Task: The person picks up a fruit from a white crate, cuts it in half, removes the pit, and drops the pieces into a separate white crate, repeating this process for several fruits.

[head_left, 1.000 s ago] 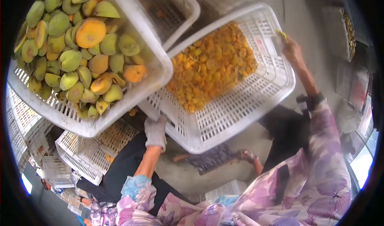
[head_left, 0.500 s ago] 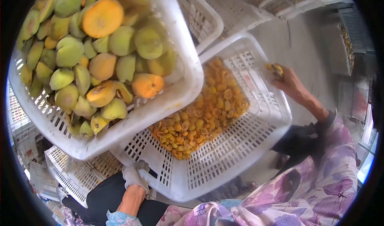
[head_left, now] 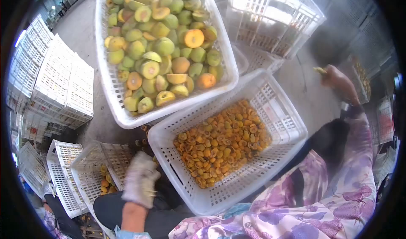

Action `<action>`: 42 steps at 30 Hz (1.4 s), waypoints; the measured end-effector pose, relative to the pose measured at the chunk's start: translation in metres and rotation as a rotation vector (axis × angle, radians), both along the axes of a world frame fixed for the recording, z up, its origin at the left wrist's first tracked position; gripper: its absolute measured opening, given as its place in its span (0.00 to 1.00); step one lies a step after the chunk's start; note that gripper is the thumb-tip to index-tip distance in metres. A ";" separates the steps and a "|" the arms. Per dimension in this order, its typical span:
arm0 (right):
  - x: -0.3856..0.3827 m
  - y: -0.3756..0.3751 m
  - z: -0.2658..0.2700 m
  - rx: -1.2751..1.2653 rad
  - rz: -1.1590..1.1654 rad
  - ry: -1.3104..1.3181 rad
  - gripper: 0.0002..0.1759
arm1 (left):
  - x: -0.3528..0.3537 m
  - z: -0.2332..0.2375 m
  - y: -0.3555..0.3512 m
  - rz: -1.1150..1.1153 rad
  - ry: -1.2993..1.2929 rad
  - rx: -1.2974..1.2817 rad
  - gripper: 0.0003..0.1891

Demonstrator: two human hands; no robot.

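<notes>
A white plastic crate (head_left: 231, 80) heaped with green and orange halved fruit (head_left: 163, 47) stands in front of me. Closer in is a second white crate (head_left: 279, 150), its bottom covered with small orange-brown pieces that look like fruit pits (head_left: 224, 141). My left hand (head_left: 141, 179), in a pale glove, is beside the left end of this crate above my dark-clad leg; motion smears its fingers. Off to the right of the crates, my right hand (head_left: 339, 83) is closed on a small yellowish thing (head_left: 320, 70) that sticks out of the fingers, too blurred to name.
Stacked white crates (head_left: 59, 78) stand at the left. More crates (head_left: 270, 23) are behind the pit crate. At lower left, an open crate (head_left: 91, 171) holds some orange fruit, and another person's leg (head_left: 61, 215) shows beside it. Grey floor (head_left: 296, 78) runs along the right.
The view has tilted up and shifted, so more of the fruit crate and the left stacks show. My left hand has left the pit crate's rim. My right hand has moved farther from that crate.
</notes>
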State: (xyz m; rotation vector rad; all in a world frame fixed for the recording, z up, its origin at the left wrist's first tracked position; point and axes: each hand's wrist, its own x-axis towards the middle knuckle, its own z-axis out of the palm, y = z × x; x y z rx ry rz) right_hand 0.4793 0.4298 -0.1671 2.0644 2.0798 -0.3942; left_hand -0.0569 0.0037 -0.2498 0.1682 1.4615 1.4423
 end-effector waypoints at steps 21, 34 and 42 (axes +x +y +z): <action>0.214 -0.187 -0.033 0.033 -0.398 0.497 0.17 | -0.101 0.087 -0.161 0.179 1.501 -0.868 0.24; 0.234 -0.184 -0.063 0.099 -0.433 0.531 0.12 | -0.086 0.073 -0.162 0.152 1.403 -0.870 0.25; 0.258 -0.166 -0.086 0.142 -0.417 0.599 0.08 | -0.064 0.083 -0.182 0.176 1.310 -0.817 0.25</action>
